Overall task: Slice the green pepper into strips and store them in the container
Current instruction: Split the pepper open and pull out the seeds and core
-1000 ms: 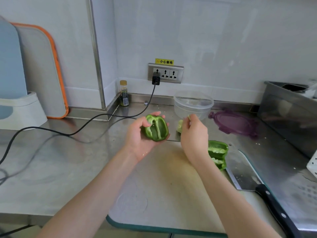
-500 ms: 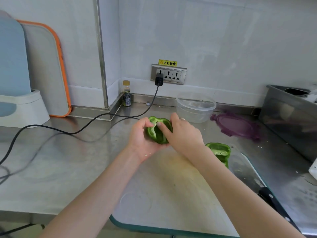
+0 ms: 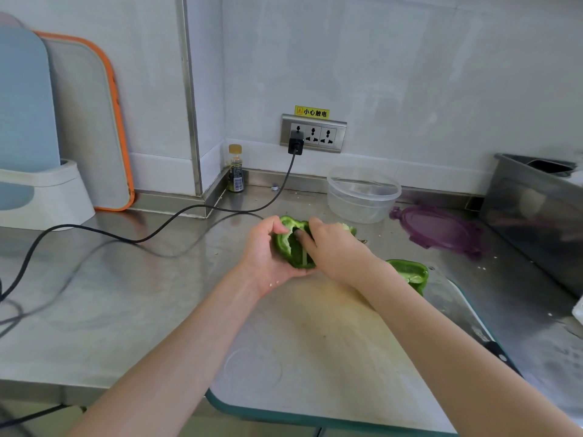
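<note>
**Pepper half held above the cutting board**

A glossy green pepper half (image 3: pixel 291 247) sits cupped in the left hand (image 3: pixel 268 257), fingers curled round its outer skin, cut side up. The right hand (image 3: pixel 334 250) pushes its fingertips into the hollow, against the pale rib. A second green pepper half (image 3: pixel 410 274) lies on the pale teal-edged cutting board (image 3: pixel 315 357), just right of the right wrist. Farther back on the steel desk (image 3: pixel 126 294), the clear round plastic container (image 3: pixel 362 195) holds nothing; its purple lid (image 3: pixel 438 230) lies flat beside it.
</note>
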Tool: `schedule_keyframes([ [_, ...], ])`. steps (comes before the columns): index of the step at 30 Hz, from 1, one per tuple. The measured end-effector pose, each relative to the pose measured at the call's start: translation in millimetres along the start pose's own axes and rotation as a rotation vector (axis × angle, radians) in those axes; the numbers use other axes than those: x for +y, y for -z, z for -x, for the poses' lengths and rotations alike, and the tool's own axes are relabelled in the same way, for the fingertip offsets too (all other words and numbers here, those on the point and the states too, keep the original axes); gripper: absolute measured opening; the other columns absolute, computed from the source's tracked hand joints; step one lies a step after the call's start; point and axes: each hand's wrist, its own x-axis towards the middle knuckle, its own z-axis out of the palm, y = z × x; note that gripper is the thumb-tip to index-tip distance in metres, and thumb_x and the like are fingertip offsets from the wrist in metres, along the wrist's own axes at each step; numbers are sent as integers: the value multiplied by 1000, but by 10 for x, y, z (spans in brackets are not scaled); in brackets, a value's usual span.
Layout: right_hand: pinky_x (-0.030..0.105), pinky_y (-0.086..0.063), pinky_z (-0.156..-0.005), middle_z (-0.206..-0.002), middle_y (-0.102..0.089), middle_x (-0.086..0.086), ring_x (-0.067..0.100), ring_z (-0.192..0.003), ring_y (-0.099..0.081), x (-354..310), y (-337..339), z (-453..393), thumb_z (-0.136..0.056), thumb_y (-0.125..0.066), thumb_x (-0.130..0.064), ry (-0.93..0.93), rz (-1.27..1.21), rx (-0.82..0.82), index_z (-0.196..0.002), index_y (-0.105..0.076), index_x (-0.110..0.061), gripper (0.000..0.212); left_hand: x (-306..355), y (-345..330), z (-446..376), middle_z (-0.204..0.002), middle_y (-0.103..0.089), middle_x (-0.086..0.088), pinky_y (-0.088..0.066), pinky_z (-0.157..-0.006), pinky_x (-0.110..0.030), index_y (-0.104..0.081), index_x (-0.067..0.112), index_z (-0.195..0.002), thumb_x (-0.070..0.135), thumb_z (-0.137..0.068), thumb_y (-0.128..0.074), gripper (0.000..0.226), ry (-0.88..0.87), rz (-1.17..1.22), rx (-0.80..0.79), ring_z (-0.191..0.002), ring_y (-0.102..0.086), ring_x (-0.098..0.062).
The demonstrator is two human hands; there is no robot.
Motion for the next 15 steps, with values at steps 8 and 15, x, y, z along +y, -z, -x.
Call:
schedule_keyframes([
  [8, 30, -36, -51, -67, -44, 2, 26, -66, -51, 85, 34, 49, -103, -28, -28, 12, -60, -104, -92, -33, -12, 19, 0, -3, 3, -96, -58, -16, -46, -81, -53, -53, 5, -98, 12, -61, -44, 39, 39, 22, -10, -89, -56, -32],
  [15, 32, -39, -55, -74, -51, -2, 19, -65, -50, 228, 124, 251, -98, -35, -43, -62, -247, 280, -96, -39, -17, 25, -18, -29, -59, -101, -57, -19, -49, -77, -52, -50, 8, -98, 11, -74, -45, 25, -31, 41, -50, -89, -58, -36],
])
